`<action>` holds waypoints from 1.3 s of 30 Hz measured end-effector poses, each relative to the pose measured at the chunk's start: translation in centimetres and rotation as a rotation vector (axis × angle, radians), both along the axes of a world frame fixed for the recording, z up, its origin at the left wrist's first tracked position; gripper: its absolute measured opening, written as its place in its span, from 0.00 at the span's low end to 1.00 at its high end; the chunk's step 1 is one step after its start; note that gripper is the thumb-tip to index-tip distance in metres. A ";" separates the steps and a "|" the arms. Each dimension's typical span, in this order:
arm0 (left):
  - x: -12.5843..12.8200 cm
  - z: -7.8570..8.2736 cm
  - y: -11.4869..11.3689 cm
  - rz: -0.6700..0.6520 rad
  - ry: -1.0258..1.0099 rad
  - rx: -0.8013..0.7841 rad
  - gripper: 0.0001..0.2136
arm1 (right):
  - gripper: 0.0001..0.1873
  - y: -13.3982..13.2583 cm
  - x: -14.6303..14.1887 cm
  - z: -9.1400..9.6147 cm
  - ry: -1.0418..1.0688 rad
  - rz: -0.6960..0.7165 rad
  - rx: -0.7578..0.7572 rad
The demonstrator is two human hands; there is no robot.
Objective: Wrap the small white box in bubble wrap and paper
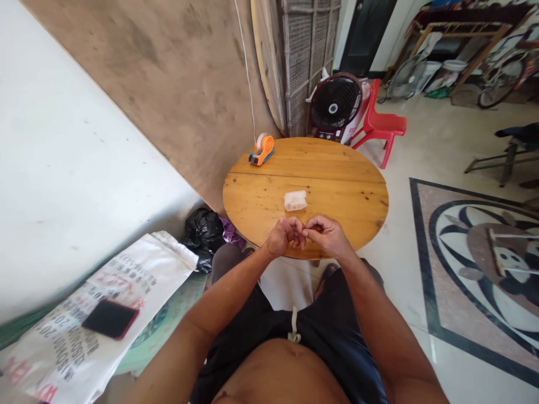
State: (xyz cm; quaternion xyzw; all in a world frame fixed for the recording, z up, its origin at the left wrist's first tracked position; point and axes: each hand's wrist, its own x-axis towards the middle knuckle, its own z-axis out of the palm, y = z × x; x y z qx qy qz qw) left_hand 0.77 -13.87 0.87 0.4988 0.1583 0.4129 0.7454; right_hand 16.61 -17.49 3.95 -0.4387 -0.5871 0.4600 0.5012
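Note:
Over the near edge of the round wooden table, my left hand and my right hand meet at the fingertips. Both have bent, closed fingers, and whatever is pinched between them is too small to make out. Just beyond the hands lies a small whitish, translucent bundle, apart from them; it looks like something wrapped in plastic or film. At the far left of the table stands an orange tape dispenser with a roll of tape on it.
A dark fan and a red plastic chair stand behind the table. To the left are black plastic bags and a white printed sack with a phone on it. A bicycle is at the far right.

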 end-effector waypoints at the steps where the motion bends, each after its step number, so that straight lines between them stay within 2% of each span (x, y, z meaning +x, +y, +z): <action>1: 0.0 -0.2 0.0 -0.015 -0.003 -0.006 0.37 | 0.17 0.0 0.0 -0.1 0.012 0.013 -0.008; 5: 0.1 -0.6 0.3 -0.047 0.000 0.007 0.37 | 0.16 0.0 0.0 -0.3 0.056 0.056 -0.034; 11: 0.2 -0.9 0.7 0.000 -0.016 -0.016 0.36 | 0.09 0.5 -0.1 -0.8 0.013 0.051 -0.026; 15: 0.0 -1.4 1.0 -0.015 0.001 0.002 0.36 | 0.14 0.8 0.0 -1.3 -0.025 0.005 -0.009; 21: -0.2 -1.9 1.2 -0.008 -0.005 0.006 0.35 | 0.10 0.8 -0.1 -2.1 -0.191 -0.065 0.096; 24: -0.1 -1.8 1.2 0.003 0.009 -0.015 0.35 | 0.12 0.7 -0.2 -2.7 -0.180 -0.099 0.136; 31: 0.3 -1.2 0.7 0.019 -0.016 -0.050 0.34 | 0.13 0.2 -0.1 -2.9 -0.305 -0.164 0.234; 35: 0.4 -1.1 0.6 0.006 -0.013 -0.061 0.34 | 0.19 0.1 -0.1 -3.2 -0.257 -0.134 0.213; 39: 0.4 -1.5 0.6 0.008 -0.007 -0.076 0.34 | 0.18 0.1 0.0 -3.3 -0.313 -0.115 0.223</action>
